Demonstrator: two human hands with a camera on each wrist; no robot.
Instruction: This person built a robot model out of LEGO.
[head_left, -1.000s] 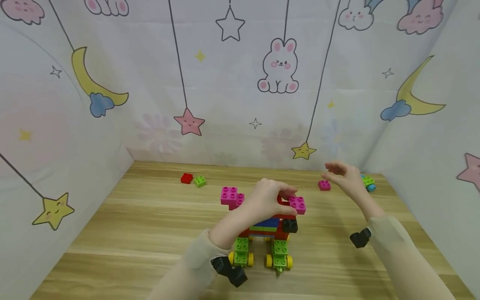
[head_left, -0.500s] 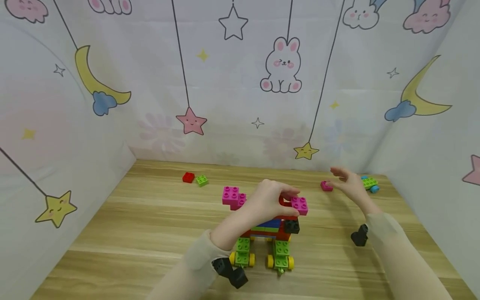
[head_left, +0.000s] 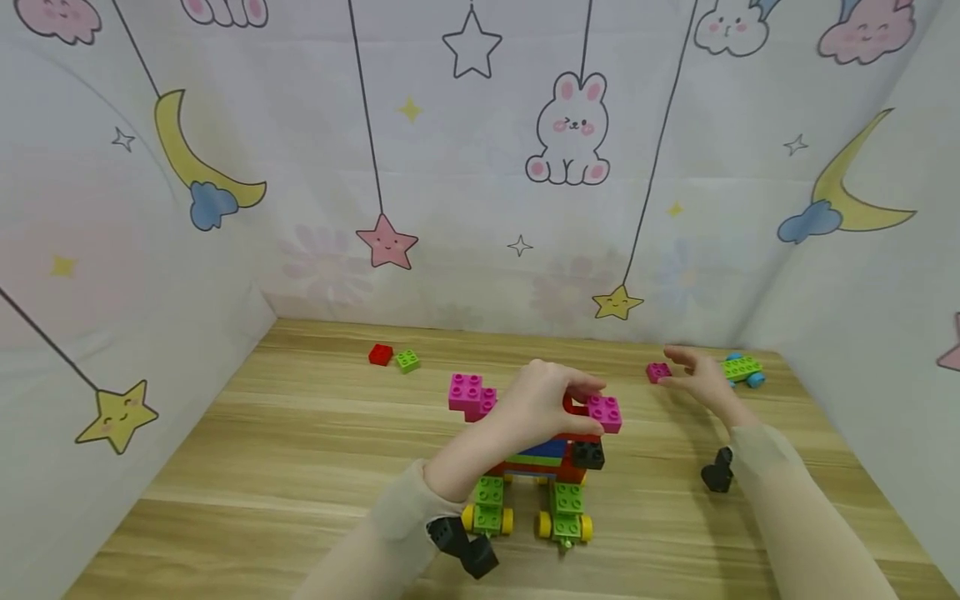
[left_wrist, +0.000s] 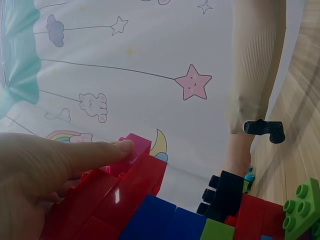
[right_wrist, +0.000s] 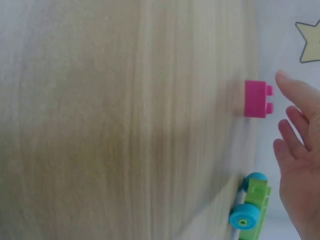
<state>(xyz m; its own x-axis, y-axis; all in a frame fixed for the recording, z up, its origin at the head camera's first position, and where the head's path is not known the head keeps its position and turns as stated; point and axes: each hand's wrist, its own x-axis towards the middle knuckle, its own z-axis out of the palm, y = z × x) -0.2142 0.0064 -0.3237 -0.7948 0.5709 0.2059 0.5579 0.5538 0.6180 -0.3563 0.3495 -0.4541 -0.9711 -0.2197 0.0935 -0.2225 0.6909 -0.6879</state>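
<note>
A toy-brick build (head_left: 540, 450) in red, blue, green, black and pink stands on the table, with green wheeled bases under it. My left hand (head_left: 528, 404) grips its red top beside a pink end brick (head_left: 604, 413); one finger lies against the pink in the left wrist view, and the other fingers are partly hidden behind red bricks (left_wrist: 135, 182). At the back right, my right hand (head_left: 701, 382) hovers with parted fingers at a loose pink brick (head_left: 658, 372). In the right wrist view, a gap separates this hand (right_wrist: 302, 145) from the pink brick (right_wrist: 256, 99).
A green wheeled base (head_left: 742, 369) with blue wheels sits just right of my right hand. Far left on the table lie a red brick (head_left: 380, 355) and a green brick (head_left: 407, 361). A printed cloth (head_left: 480, 208) encloses the back and sides.
My right hand has come down and closer to the loose pink brick. My left hand keeps its hold on the build. The head view has shifted slightly.
</note>
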